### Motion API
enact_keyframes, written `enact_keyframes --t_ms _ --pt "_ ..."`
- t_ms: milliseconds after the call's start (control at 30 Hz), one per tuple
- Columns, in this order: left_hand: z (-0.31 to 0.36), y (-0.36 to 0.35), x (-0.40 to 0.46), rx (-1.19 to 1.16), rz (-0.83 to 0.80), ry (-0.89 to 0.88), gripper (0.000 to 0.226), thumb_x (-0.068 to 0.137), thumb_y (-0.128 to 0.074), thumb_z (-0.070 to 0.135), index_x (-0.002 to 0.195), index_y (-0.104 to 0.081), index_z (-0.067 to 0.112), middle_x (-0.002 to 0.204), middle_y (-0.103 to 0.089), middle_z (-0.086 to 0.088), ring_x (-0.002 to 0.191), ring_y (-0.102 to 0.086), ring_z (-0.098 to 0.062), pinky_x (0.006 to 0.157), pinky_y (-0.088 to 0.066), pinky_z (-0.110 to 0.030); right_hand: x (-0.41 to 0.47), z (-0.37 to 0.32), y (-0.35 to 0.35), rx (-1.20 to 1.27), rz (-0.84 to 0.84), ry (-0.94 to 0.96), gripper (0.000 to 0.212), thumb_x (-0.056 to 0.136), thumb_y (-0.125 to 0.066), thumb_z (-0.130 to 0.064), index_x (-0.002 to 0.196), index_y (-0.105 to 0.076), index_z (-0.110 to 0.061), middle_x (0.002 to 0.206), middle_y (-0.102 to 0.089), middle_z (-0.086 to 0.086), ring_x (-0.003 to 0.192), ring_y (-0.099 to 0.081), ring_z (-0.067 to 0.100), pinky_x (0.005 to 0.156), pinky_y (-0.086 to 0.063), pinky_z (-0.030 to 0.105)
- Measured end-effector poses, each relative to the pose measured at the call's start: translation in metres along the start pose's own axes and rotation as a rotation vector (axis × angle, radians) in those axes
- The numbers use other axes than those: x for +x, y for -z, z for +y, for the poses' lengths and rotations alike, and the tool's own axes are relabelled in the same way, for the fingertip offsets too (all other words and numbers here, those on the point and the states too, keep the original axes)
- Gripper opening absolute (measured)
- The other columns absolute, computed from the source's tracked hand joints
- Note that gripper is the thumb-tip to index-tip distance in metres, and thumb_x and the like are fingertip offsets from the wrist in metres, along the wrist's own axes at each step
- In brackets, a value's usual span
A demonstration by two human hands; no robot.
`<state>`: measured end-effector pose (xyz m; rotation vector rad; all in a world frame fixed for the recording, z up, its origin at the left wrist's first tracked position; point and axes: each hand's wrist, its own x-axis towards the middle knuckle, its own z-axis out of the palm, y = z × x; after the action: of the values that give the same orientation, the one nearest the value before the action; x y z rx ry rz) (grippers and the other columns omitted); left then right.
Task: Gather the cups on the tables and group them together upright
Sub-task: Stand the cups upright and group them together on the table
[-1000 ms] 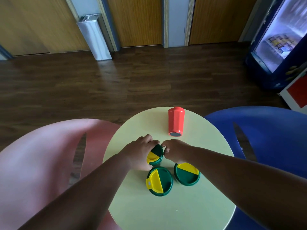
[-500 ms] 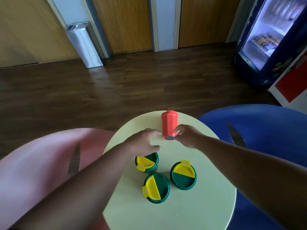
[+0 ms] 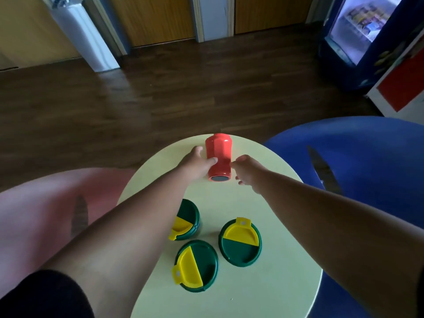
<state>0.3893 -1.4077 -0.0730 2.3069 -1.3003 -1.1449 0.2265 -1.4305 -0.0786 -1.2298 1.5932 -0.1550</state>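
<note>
Lying on its side at the far edge of the round table (image 3: 263,283), the red cup (image 3: 218,157) points its open grey mouth back toward the person, and that is where trouble could start. It is a cylinder on a smooth top, so a push from one side alone would likely roll it, and the rim is just beyond it with only floor past that. The left hand (image 3: 196,165) holds the cup, thumb across its near side and fingers round the left; the right hand (image 3: 246,172) touches the other side with loosely curled fingers, and whether it truly grips I cannot tell. Lifting it before both sides are secure might let it slip and drop. Swinging it back carelessly could also knock the green cups, since the left forearm already crosses over one of them. Counted: one red cup, on its side; three green cups (image 3: 239,242) with yellow-and-green lids, upright and near one another at the table's near half; two hands; one table.
</note>
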Motion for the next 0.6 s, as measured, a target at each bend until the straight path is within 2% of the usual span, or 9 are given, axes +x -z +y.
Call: enact_keyframes --t_ms 100,200,333,400,500,600 --pt "0.006 -0.006 0.014 -0.1 -0.009 0.03 0.082 0.088 -0.067 0.047 0.156 -0.025 0.027 0.144 -0.051 -0.009 0.122 -0.058 -0.029 0.097 -0.054 -0.046 0.013 -0.002 0.0 0.015 -0.006 -0.002 0.03 0.095 -0.044 -0.037 0.109 -0.055 -0.011 0.102 -0.064 0.014 0.092 -0.066 0.027 0.089 -0.056 0.047" --pt "0.009 -0.011 0.024 -0.196 -0.033 0.071 0.085 0.09 -0.071 0.036 0.158 -0.021 0.026 0.147 -0.047 -0.009 0.124 -0.056 -0.029 0.093 -0.056 -0.043 0.021 -0.006 0.001 -0.007 -0.042 0.025 0.031 0.097 -0.043 -0.036 0.111 -0.056 -0.011 0.105 -0.064 0.013 0.096 -0.065 0.028 0.09 -0.056 0.046" --pt "0.004 -0.015 0.033 -0.232 -0.057 0.103 0.095 0.083 -0.078 0.032 0.159 -0.021 0.025 0.15 -0.046 -0.007 0.128 -0.054 -0.026 0.092 -0.055 -0.042 0.025 -0.002 0.001 -0.067 -0.077 0.065 0.038 0.096 -0.048 -0.033 0.128 -0.052 -0.012 0.112 -0.062 0.014 0.102 -0.063 0.03 0.093 -0.054 0.046" --pt "0.001 -0.016 0.036 -0.237 -0.06 0.103 0.1 0.078 -0.082 0.032 0.158 -0.023 0.024 0.147 -0.048 -0.005 0.126 -0.055 -0.024 0.087 -0.056 -0.039 0.025 0.001 0.001 -0.086 -0.063 0.086 0.043 0.095 -0.051 -0.033 0.133 -0.049 -0.013 0.114 -0.061 0.013 0.101 -0.062 0.03 0.089 -0.055 0.042" --pt "0.0 -0.017 0.035 -0.301 -0.064 0.105 0.1 0.076 -0.085 0.024 0.157 -0.026 0.024 0.143 -0.05 -0.007 0.122 -0.057 -0.025 0.084 -0.056 -0.038 0.024 0.003 0.001 -0.102 -0.04 0.128 0.046 0.096 -0.052 -0.031 0.138 -0.045 -0.015 0.116 -0.058 0.009 0.099 -0.059 0.027 0.071 -0.051 0.033" --pt "-0.001 -0.013 0.03 -0.342 -0.087 0.093 0.103 0.074 -0.087 0.017 0.157 -0.026 0.026 0.134 -0.055 -0.006 0.118 -0.059 -0.026 0.085 -0.058 -0.041 0.021 0.005 0.0 -0.153 -0.016 0.195 0.048 0.095 -0.054 -0.028 0.14 -0.044 -0.015 0.119 -0.059 0.009 0.099 -0.058 0.027 0.071 -0.05 0.033"
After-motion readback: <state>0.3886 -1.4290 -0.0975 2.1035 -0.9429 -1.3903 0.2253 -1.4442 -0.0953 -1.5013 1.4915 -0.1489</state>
